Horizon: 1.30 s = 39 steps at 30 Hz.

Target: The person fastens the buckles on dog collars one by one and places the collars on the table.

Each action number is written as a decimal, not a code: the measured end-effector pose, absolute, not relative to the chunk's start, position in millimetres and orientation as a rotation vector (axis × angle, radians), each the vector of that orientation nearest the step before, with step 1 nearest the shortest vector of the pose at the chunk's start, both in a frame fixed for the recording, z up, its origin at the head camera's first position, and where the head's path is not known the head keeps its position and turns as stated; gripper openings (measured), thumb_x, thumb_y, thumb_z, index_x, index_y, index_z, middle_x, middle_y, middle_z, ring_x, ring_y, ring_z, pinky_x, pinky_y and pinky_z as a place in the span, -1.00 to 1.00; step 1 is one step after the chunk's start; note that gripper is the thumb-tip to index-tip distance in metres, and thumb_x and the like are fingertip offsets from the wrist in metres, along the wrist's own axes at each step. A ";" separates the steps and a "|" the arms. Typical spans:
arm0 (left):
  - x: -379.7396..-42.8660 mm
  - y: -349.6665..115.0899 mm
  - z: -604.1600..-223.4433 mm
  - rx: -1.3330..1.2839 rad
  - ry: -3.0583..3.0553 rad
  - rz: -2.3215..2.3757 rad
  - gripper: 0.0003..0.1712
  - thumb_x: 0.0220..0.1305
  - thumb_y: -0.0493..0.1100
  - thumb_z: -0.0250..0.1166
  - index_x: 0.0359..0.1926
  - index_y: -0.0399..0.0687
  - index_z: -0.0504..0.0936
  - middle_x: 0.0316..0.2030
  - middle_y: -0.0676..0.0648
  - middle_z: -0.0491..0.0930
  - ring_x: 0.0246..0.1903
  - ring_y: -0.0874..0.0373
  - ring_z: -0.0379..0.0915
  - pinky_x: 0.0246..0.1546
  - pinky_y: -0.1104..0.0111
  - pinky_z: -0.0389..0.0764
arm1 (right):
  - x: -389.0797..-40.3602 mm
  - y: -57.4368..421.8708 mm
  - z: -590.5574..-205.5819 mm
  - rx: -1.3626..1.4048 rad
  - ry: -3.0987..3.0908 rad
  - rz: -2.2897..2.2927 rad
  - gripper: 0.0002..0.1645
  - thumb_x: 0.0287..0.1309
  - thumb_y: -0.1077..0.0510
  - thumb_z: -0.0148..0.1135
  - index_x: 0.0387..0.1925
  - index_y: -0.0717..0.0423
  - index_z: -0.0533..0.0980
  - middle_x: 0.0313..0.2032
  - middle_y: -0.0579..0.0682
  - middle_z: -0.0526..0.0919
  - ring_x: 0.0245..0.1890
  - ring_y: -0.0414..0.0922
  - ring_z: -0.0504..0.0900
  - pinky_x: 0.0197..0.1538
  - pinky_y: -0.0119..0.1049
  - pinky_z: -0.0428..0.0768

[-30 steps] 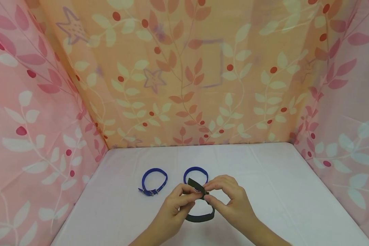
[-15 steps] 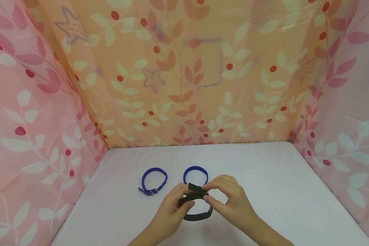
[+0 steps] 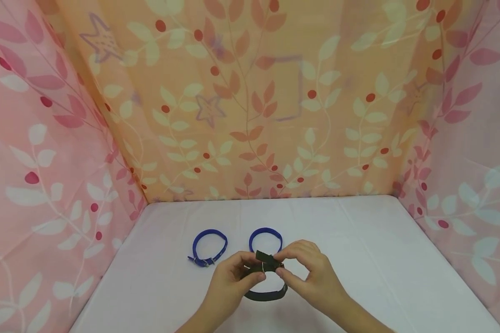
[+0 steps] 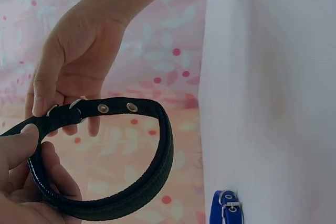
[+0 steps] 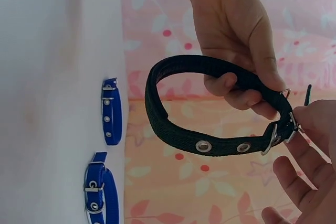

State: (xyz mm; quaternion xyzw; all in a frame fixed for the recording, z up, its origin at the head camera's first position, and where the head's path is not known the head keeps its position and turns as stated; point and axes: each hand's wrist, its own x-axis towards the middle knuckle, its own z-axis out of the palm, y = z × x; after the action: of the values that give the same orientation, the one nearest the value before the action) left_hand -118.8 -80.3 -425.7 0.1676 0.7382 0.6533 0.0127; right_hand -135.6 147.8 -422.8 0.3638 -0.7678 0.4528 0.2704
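A dark green pet collar (image 3: pixel 266 295), buckled into a loop, is held up between both hands above the white table. My left hand (image 3: pixel 229 280) grips its band beside the buckle, thumb on the near side and fingers curled behind. My right hand (image 3: pixel 312 270) pinches the collar at the buckle (image 5: pixel 293 128) between thumb and forefinger. The strap's free end sticks up between the hands in the head view. Metal eyelets (image 5: pixel 203 146) and a D-ring (image 5: pixel 270 140) show on the band in the right wrist view.
Two blue collars lie on the white table (image 3: pixel 171 286) beyond the hands: one at left (image 3: pixel 208 247), the other (image 3: pixel 265 239) just behind the green collar and partly covered by it. Patterned cloth walls (image 3: pixel 246 92) close off the back and both sides.
The left fingers have shifted a little left along the band, baring the buckle area. The free strap end has tipped lower. The right hand keeps its pinch, almost in place.
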 end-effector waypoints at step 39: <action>-110.8 -74.0 -429.7 0.617 2.336 2.118 -0.75 0.24 -0.19 0.47 -0.06 -0.07 0.73 -0.16 -0.07 0.74 -0.17 0.10 0.71 -0.07 0.36 0.72 | -138.1 142.7 -422.9 1.169 -1.842 1.129 -0.54 -0.07 0.33 0.57 -0.07 -0.05 0.72 -0.22 -0.19 0.71 -0.11 -0.18 0.59 0.29 -0.23 0.35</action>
State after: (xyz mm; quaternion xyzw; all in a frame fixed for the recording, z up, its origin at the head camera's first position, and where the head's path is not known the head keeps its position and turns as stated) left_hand -110.8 -74.0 -429.7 0.1920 0.7265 0.6589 -0.0356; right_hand -138.1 142.7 -422.9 0.4482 -0.7064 0.4328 0.3358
